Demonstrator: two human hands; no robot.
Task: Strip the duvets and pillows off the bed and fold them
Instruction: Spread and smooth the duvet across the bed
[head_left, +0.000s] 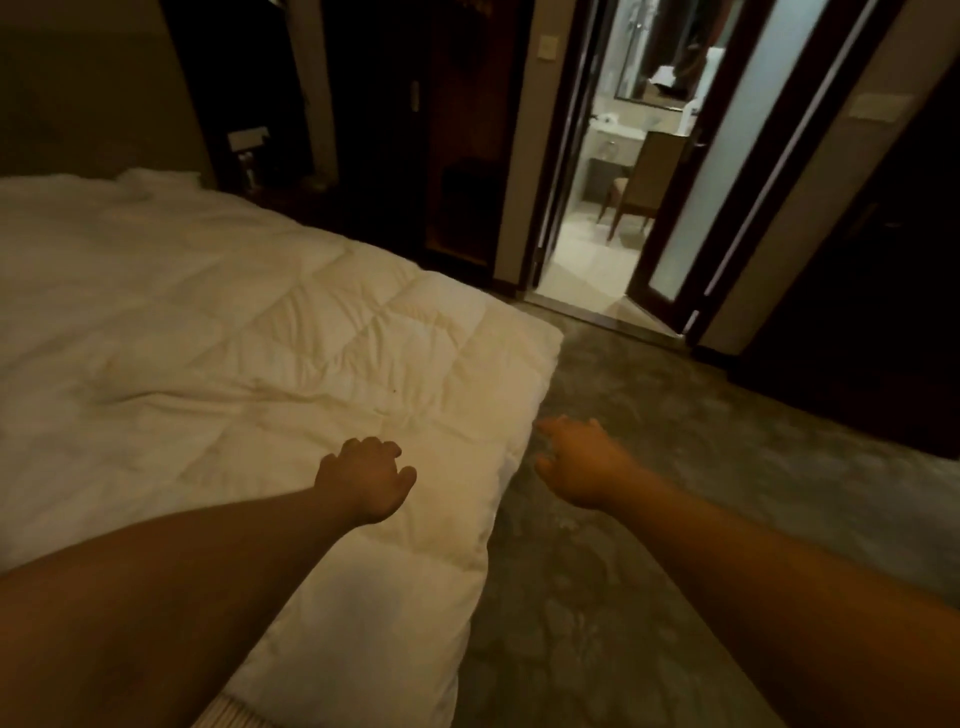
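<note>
Left hand: our left hand (363, 478) hangs over the duvet (249, 332) near its right edge, fingers curled loosely under, with nothing between them that we can see; whether the knuckles touch the duvet we cannot tell.
Right hand: our right hand (579, 462) reaches out just past the duvet's right edge, over the carpet (649, 519), fingers stretched forward and relaxed, holding nothing.
Arms: both forearms are bare and come in from the bottom of the view, the left one over the duvet, the right one over the carpet.
Duvet: white and quilted, it lies spread over the bed, rumpled toward the far left; its near right corner hangs over the side of the bed.
Carpet: grey and patterned, right of the duvet, running to the doorway.
Doorway: beyond the duvet's far right corner, an open door (727, 171) with a frosted panel gives onto a lit bathroom.
Bathroom: we see a wooden chair (641, 179), a washbasin counter (615, 132) and a mirror (660, 62) above it.
Pillows: we cannot make any out clearly.
</note>
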